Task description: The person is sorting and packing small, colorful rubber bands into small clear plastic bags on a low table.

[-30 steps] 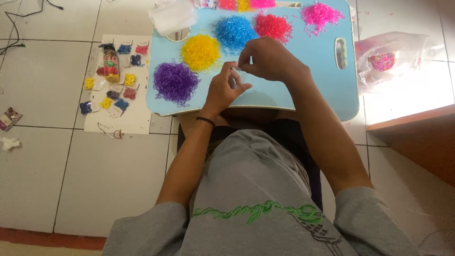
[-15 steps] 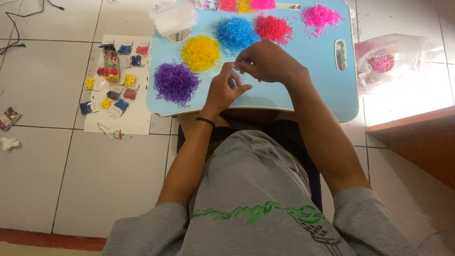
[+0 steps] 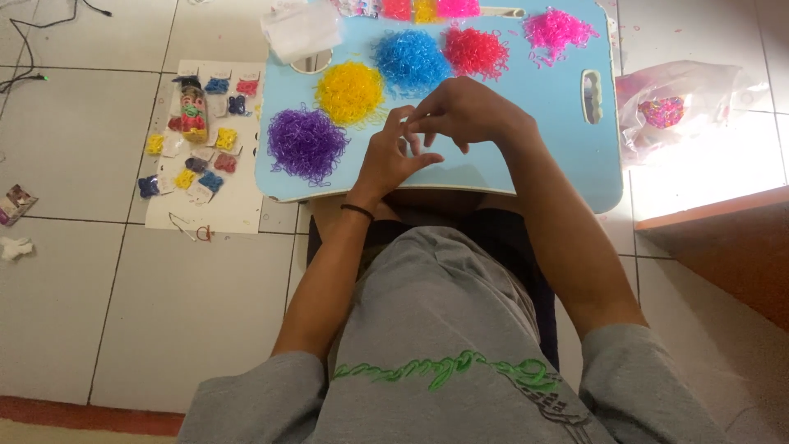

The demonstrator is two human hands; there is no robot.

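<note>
Together, the left hand (image 3: 393, 158) and right hand (image 3: 465, 111) meet fingertip to fingertip over the light blue bench (image 3: 542, 123), pinching something too small to tell. Just left lie the purple heap (image 3: 306, 144) and yellow heap (image 3: 350, 90); blue heap (image 3: 409, 59) and red heap (image 3: 475, 51) sit farther.

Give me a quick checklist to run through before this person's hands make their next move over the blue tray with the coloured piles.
1. Both hands over the tray: ok; left hand and right hand meet above the blue tray.
2. What the fingertips hold: cannot tell; too small to see.
3. Piles kept apart by colour: ok; purple pile, yellow pile, blue pile and red pile are separate heaps.
4. Nearest pile within reach: ok; yellow lies just beyond the left hand.
5. Tray resting level: cannot tell.
</note>
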